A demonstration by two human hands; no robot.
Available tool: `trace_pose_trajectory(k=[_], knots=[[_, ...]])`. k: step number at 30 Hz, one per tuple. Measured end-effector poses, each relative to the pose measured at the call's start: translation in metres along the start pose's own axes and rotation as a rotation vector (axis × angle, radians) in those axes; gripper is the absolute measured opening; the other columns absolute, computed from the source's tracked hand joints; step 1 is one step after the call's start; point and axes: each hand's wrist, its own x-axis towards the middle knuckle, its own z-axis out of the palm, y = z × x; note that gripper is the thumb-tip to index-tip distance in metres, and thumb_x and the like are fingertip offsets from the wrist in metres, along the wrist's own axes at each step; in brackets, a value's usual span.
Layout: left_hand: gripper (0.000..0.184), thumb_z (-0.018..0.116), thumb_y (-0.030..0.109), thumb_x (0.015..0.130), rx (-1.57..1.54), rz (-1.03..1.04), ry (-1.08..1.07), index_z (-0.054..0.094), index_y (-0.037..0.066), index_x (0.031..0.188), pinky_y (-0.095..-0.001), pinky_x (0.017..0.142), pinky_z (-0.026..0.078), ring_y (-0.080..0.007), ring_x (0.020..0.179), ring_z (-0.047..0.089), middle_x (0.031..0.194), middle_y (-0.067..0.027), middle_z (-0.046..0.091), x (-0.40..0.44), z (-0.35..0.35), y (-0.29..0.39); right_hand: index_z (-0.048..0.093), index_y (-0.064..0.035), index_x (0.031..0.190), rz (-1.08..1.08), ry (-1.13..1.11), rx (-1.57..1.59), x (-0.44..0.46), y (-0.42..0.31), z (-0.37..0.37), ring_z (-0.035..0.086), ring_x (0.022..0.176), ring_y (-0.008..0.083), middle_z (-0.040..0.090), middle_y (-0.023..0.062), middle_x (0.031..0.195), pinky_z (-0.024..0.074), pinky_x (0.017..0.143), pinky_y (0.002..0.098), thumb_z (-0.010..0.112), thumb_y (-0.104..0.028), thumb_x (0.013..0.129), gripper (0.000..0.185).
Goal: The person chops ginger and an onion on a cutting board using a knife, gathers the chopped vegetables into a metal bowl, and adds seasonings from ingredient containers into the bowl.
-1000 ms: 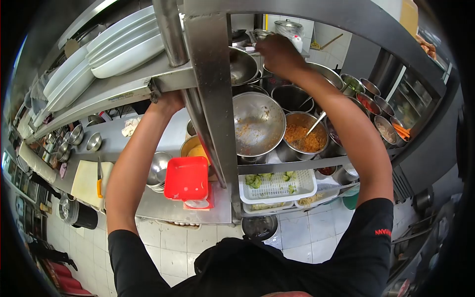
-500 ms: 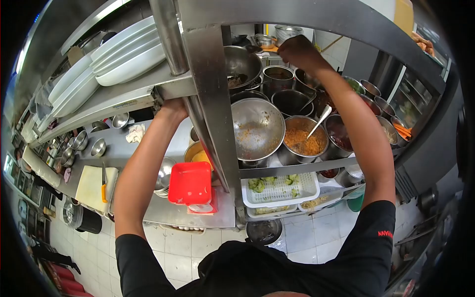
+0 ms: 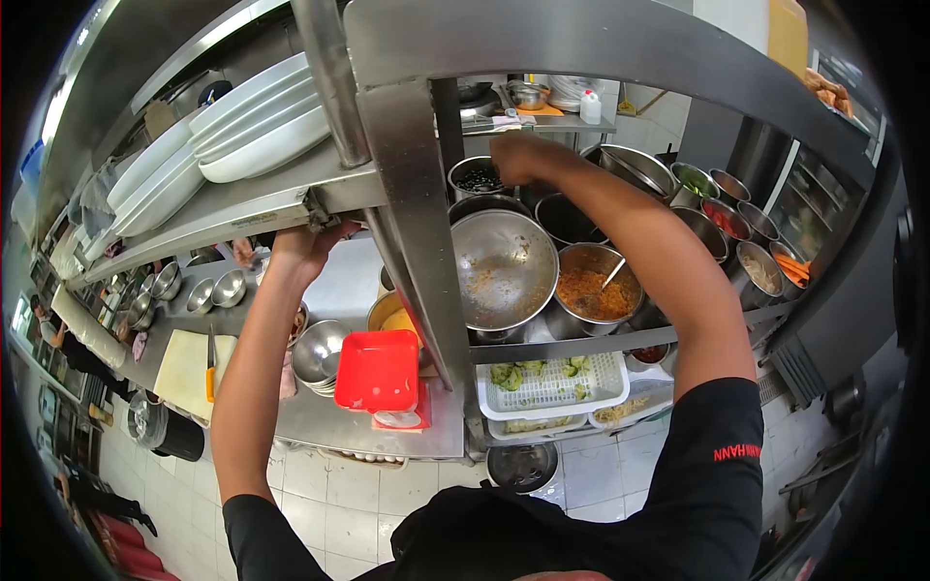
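My left hand (image 3: 315, 247) is under the front edge of the steel shelf (image 3: 247, 215), beside the upright post; its fingers are mostly hidden by the shelf. Over the pots behind the post, my right hand (image 3: 523, 160) is closed, next to a pot of dark contents (image 3: 477, 176); anything in its fingers is too small or hidden to name. Nearer to me lie a large empty-looking steel bowl (image 3: 504, 269) with orange smears and a pot of shredded orange food (image 3: 593, 290) with a spoon (image 3: 613, 274) in it.
White oval dishes (image 3: 262, 145) are stacked on the upper shelf. Below are a red tray (image 3: 378, 371), steel bowls (image 3: 320, 351), and a cutting board (image 3: 189, 368) with a yellow-handled knife (image 3: 210, 373). A white basket (image 3: 554, 389) holds green vegetables. A person (image 3: 68, 339) stands far left.
My right hand has moved down and left, from the rear counter to the dark pot. The wok-like pan there is gone from view. My left hand has shifted left along the shelf.
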Motion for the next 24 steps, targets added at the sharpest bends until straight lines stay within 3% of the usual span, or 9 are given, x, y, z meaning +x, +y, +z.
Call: trace_pose_trajectory(k=[4, 7, 10, 11, 16, 19, 22, 24], knots=[[0.024, 0.051, 0.022, 0.102, 0.12, -0.005, 0.162, 0.059, 0.008, 0.119, -0.0415, 0.076, 0.059, -0.0233, 0.104, 0.061, 0.118, -0.0097, 0.061, -0.02, 0.002, 0.012, 0.072, 0.0027, 0.088, 0.038, -0.031, -0.035, -0.01, -0.016, -0.013, 0.071, 0.086, 0.0357, 0.071, 0.0235, 0.089, 0.0569, 0.073, 0.0445, 0.066, -0.005, 0.073, 0.018], [0.022, 0.051, 0.019, 0.102, 0.164, 0.007, 0.084, 0.058, 0.008, 0.119, -0.0411, 0.076, 0.06, -0.0235, 0.105, 0.059, 0.119, -0.0109, 0.06, -0.014, -0.02, 0.005, 0.073, 0.001, 0.088, -0.006, 0.01, -0.105, 0.007, -0.006, 0.006, 0.071, 0.087, 0.0357, 0.071, 0.0229, 0.09, 0.0572, 0.074, 0.0444, 0.068, -0.005, 0.071, 0.019], [0.018, 0.056, 0.007, 0.096, 0.021, 0.02, 0.177, 0.056, 0.005, 0.113, -0.0436, 0.062, 0.06, -0.0275, 0.086, 0.061, 0.102, -0.0127, 0.06, -0.013, -0.021, 0.003, 0.073, -0.0004, 0.088, 0.002, 0.03, -0.153, 0.004, -0.01, 0.007, 0.071, 0.088, 0.0357, 0.072, 0.0216, 0.09, 0.0573, 0.075, 0.0442, 0.069, -0.004, 0.07, 0.019], [0.016, 0.055, 0.009, 0.098, 0.017, 0.036, 0.187, 0.057, 0.006, 0.113, -0.0411, 0.06, 0.06, -0.0262, 0.084, 0.061, 0.101, -0.0121, 0.061, -0.013, -0.019, 0.003, 0.073, -0.0006, 0.088, 0.013, 0.04, -0.146, 0.003, -0.012, 0.006, 0.071, 0.089, 0.0358, 0.072, 0.0212, 0.09, 0.0573, 0.075, 0.0441, 0.069, -0.005, 0.069, 0.019], [0.019, 0.055, 0.018, 0.1, 0.042, 0.067, 0.232, 0.057, 0.006, 0.114, -0.0398, 0.062, 0.061, -0.0264, 0.084, 0.063, 0.099, -0.0118, 0.062, -0.018, -0.012, 0.007, 0.076, -0.0063, 0.089, -0.078, 0.204, -0.192, 0.004, -0.005, 0.02, 0.072, 0.089, 0.0334, 0.073, 0.0158, 0.094, 0.0571, 0.072, 0.0459, 0.067, -0.01, 0.076, 0.017], [0.025, 0.052, 0.023, 0.101, 0.015, 0.004, 0.133, 0.057, 0.005, 0.117, -0.0403, 0.064, 0.06, -0.0281, 0.088, 0.066, 0.106, -0.0144, 0.065, -0.018, -0.011, 0.01, 0.074, -0.0014, 0.083, -0.093, 0.234, -0.179, -0.002, -0.007, 0.018, 0.071, 0.086, 0.0366, 0.071, 0.0235, 0.089, 0.0571, 0.075, 0.0433, 0.066, -0.01, 0.074, 0.015], [0.026, 0.053, 0.023, 0.101, 0.032, 0.0, 0.106, 0.059, 0.005, 0.118, -0.0421, 0.071, 0.06, -0.0289, 0.093, 0.066, 0.113, -0.0164, 0.065, -0.014, -0.017, 0.006, 0.074, -0.001, 0.082, -0.196, 0.407, -0.096, -0.009, -0.011, 0.016, 0.071, 0.077, 0.0342, 0.071, 0.021, 0.083, 0.0564, 0.071, 0.0422, 0.069, -0.018, 0.078, 0.018], [0.028, 0.054, 0.025, 0.101, 0.029, 0.006, 0.106, 0.059, 0.005, 0.12, -0.0434, 0.078, 0.059, -0.0295, 0.097, 0.065, 0.115, -0.0165, 0.065, -0.014, -0.016, 0.007, 0.075, -0.0008, 0.084, -0.099, 0.001, 0.158, -0.016, -0.024, -0.006, 0.07, 0.071, 0.0307, 0.071, 0.0179, 0.078, 0.0553, 0.067, 0.041, 0.07, -0.025, 0.081, 0.025]])
